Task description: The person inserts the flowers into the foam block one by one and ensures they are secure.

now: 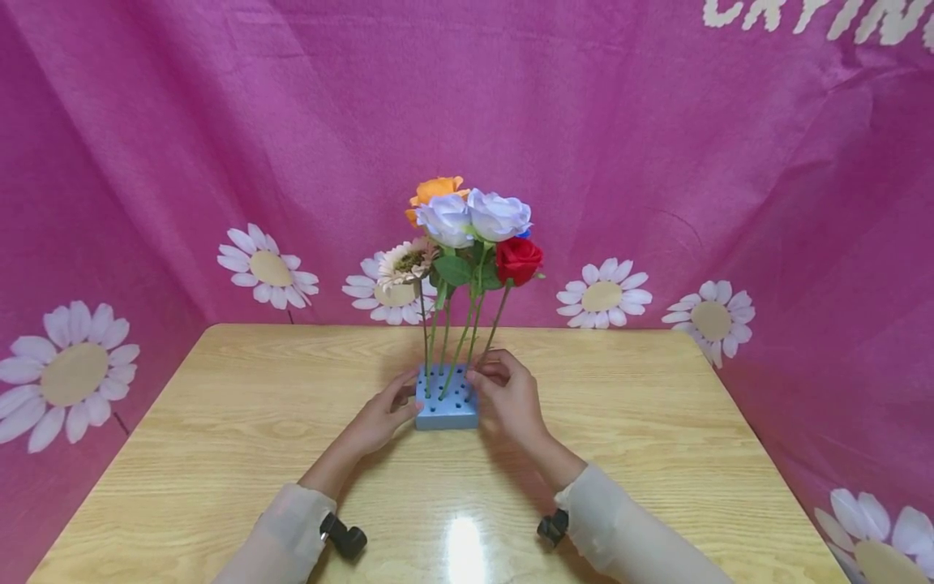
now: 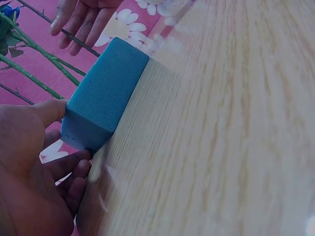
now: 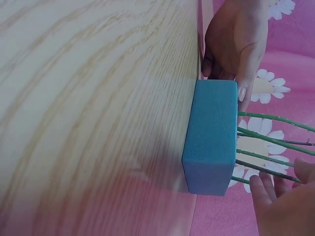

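Note:
A blue foam block (image 1: 447,422) with small holes in its top stands on the table. Several artificial flowers are stuck upright in it. My left hand (image 1: 381,414) holds the block's left side, the thumb on the top edge and the fingers low against the side, as the left wrist view shows. At the block's right edge my right hand (image 1: 514,396) pinches the dark stem of a red rose (image 1: 519,260) low down, near the foam. Two pale lilac roses (image 1: 499,216), an orange rose (image 1: 438,190) and a cream gerbera (image 1: 405,263) rise beside it. A blue flower is mostly hidden behind.
The light wooden table (image 1: 620,454) reaches back to a pink curtain (image 1: 584,105) printed with white daisies. Both forearms, in pale sleeves with black wrist devices (image 1: 343,537), lie over the front of the table. Tall stems crowd the space above the block.

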### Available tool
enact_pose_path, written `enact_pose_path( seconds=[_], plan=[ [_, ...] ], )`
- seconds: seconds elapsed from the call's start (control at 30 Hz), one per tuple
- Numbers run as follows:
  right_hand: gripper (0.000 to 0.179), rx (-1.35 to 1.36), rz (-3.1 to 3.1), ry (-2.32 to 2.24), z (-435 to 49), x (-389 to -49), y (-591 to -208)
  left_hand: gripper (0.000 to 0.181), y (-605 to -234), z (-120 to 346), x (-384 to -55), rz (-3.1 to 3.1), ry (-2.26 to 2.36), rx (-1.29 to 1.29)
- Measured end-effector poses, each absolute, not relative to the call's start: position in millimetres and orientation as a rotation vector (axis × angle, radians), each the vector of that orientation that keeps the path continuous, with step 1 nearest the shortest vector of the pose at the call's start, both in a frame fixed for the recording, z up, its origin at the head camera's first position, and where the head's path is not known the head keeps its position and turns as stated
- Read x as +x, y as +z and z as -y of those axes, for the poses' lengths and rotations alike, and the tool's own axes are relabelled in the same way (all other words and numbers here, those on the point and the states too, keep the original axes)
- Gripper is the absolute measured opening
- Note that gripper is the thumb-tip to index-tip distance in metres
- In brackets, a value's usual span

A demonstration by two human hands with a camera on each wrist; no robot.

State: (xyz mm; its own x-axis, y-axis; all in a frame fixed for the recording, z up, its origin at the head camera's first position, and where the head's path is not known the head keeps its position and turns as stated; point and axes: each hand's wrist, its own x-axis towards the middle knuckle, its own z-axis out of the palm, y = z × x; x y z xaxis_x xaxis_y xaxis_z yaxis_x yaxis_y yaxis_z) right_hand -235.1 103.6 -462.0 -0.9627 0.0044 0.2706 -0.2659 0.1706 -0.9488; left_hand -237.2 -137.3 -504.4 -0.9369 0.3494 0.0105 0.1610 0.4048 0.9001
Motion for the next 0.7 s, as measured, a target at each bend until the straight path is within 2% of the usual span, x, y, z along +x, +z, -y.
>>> enact_pose_path(
  seconds=[0.23, 0.7],
  plan=[
    [0.031, 0.234, 2.271, 1.907, -117, -229, -462, 0.065, -504, 138, -236, -2.484, 1.555, 0.451],
    [0.052, 0.299, 2.588, 1.577, -169, -208, -469, 0.065, -496, 137, -234, -2.571, 1.459, 0.428]
  ],
)
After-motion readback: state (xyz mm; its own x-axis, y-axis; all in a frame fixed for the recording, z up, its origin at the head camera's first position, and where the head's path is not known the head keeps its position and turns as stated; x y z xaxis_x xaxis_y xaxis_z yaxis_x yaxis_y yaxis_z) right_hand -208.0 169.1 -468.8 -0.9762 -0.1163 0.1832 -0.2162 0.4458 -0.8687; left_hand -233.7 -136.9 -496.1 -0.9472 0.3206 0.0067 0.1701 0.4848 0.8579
